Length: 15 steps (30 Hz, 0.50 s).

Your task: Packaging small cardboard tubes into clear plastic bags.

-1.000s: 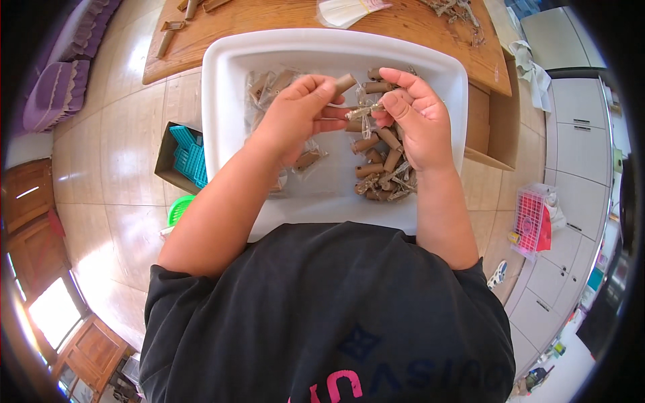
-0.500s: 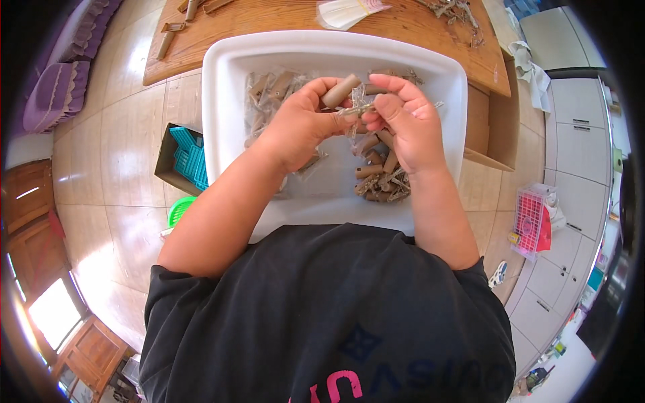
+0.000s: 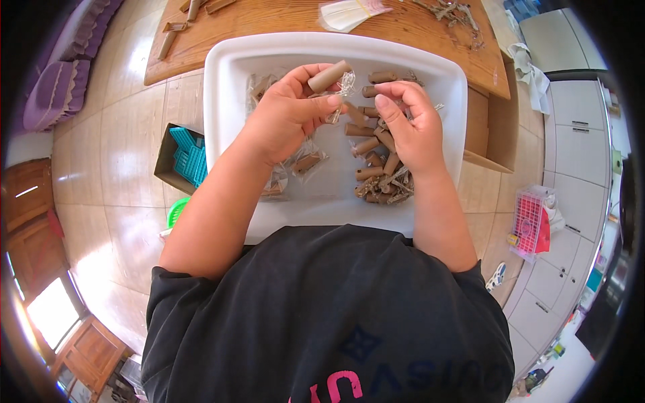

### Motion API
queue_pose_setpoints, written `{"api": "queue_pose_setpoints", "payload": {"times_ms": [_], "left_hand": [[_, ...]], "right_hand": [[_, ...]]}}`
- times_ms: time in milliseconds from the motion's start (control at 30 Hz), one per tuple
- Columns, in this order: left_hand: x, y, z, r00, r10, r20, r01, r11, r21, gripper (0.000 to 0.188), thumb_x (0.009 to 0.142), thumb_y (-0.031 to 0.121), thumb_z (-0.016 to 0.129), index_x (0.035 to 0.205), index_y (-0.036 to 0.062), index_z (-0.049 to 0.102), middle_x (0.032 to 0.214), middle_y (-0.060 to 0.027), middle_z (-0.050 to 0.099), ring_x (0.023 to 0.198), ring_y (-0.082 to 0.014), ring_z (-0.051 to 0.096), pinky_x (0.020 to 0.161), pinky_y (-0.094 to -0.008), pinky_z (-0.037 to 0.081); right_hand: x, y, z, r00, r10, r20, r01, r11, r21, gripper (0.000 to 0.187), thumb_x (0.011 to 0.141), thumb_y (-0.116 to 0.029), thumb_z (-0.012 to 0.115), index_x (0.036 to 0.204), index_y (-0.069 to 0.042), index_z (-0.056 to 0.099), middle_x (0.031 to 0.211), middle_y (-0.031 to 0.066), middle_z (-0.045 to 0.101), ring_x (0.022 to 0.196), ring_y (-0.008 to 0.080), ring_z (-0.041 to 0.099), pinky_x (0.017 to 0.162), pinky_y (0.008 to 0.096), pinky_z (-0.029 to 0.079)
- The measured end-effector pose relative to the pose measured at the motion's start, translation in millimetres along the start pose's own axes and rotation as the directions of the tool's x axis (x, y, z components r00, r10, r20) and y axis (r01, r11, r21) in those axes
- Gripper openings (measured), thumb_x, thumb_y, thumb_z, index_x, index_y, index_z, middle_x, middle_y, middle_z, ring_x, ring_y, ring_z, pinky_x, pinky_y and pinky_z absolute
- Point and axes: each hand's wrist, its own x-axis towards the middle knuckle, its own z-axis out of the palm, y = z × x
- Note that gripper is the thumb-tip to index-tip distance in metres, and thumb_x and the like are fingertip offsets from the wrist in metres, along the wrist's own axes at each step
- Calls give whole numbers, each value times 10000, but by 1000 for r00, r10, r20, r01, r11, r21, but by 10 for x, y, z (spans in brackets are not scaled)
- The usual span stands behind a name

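Note:
My left hand is closed on a brown tube, raised above the white tub. A bundle of thin pale cord hangs at the tube's end, beside my left thumb. My right hand hovers over the tub's right half, fingers curved and apart, with nothing visible in them. Below it lies a heap of loose brown tubes, tangled with pale cord. Left of them, tubes in clear bags are partly hidden under my left hand and forearm.
A wooden table behind the tub bears white strips, cord scraps and brown pieces. An open cardboard box is at the right. A box with teal baskets stands on the floor at the left.
My hands have parted. The left has drawn the tube and cord up and left; the right has let go of the cord. The clear film between them no longer shows there.

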Motion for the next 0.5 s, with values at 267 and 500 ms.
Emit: {"api": "queue_pose_setpoints", "payload": {"times_ms": [267, 500], "left_hand": [[-20, -89, 88, 996, 32, 86, -60, 938, 342, 404, 825, 51, 609, 1195, 3, 454, 1045, -39, 542, 849, -91, 550, 760, -231, 455], [-20, -80, 126, 1000, 17, 26, -24, 950, 310, 264, 885, 98, 539, 1117, -26, 517, 924, -53, 580, 794, -100, 566, 727, -248, 489]], "right_hand": [[-34, -236, 103, 934, 269, 234, -353, 791, 500, 326, 832, -81, 624, 1118, 13, 501, 820, 32, 580, 700, 78, 538, 638, 192, 443], [-12, -173, 18, 891, 305, 337, -452, 672, 587, 406, 830, -72, 614, 1193, 29, 461, 871, 41, 571, 750, 87, 541, 662, 214, 461]]}}
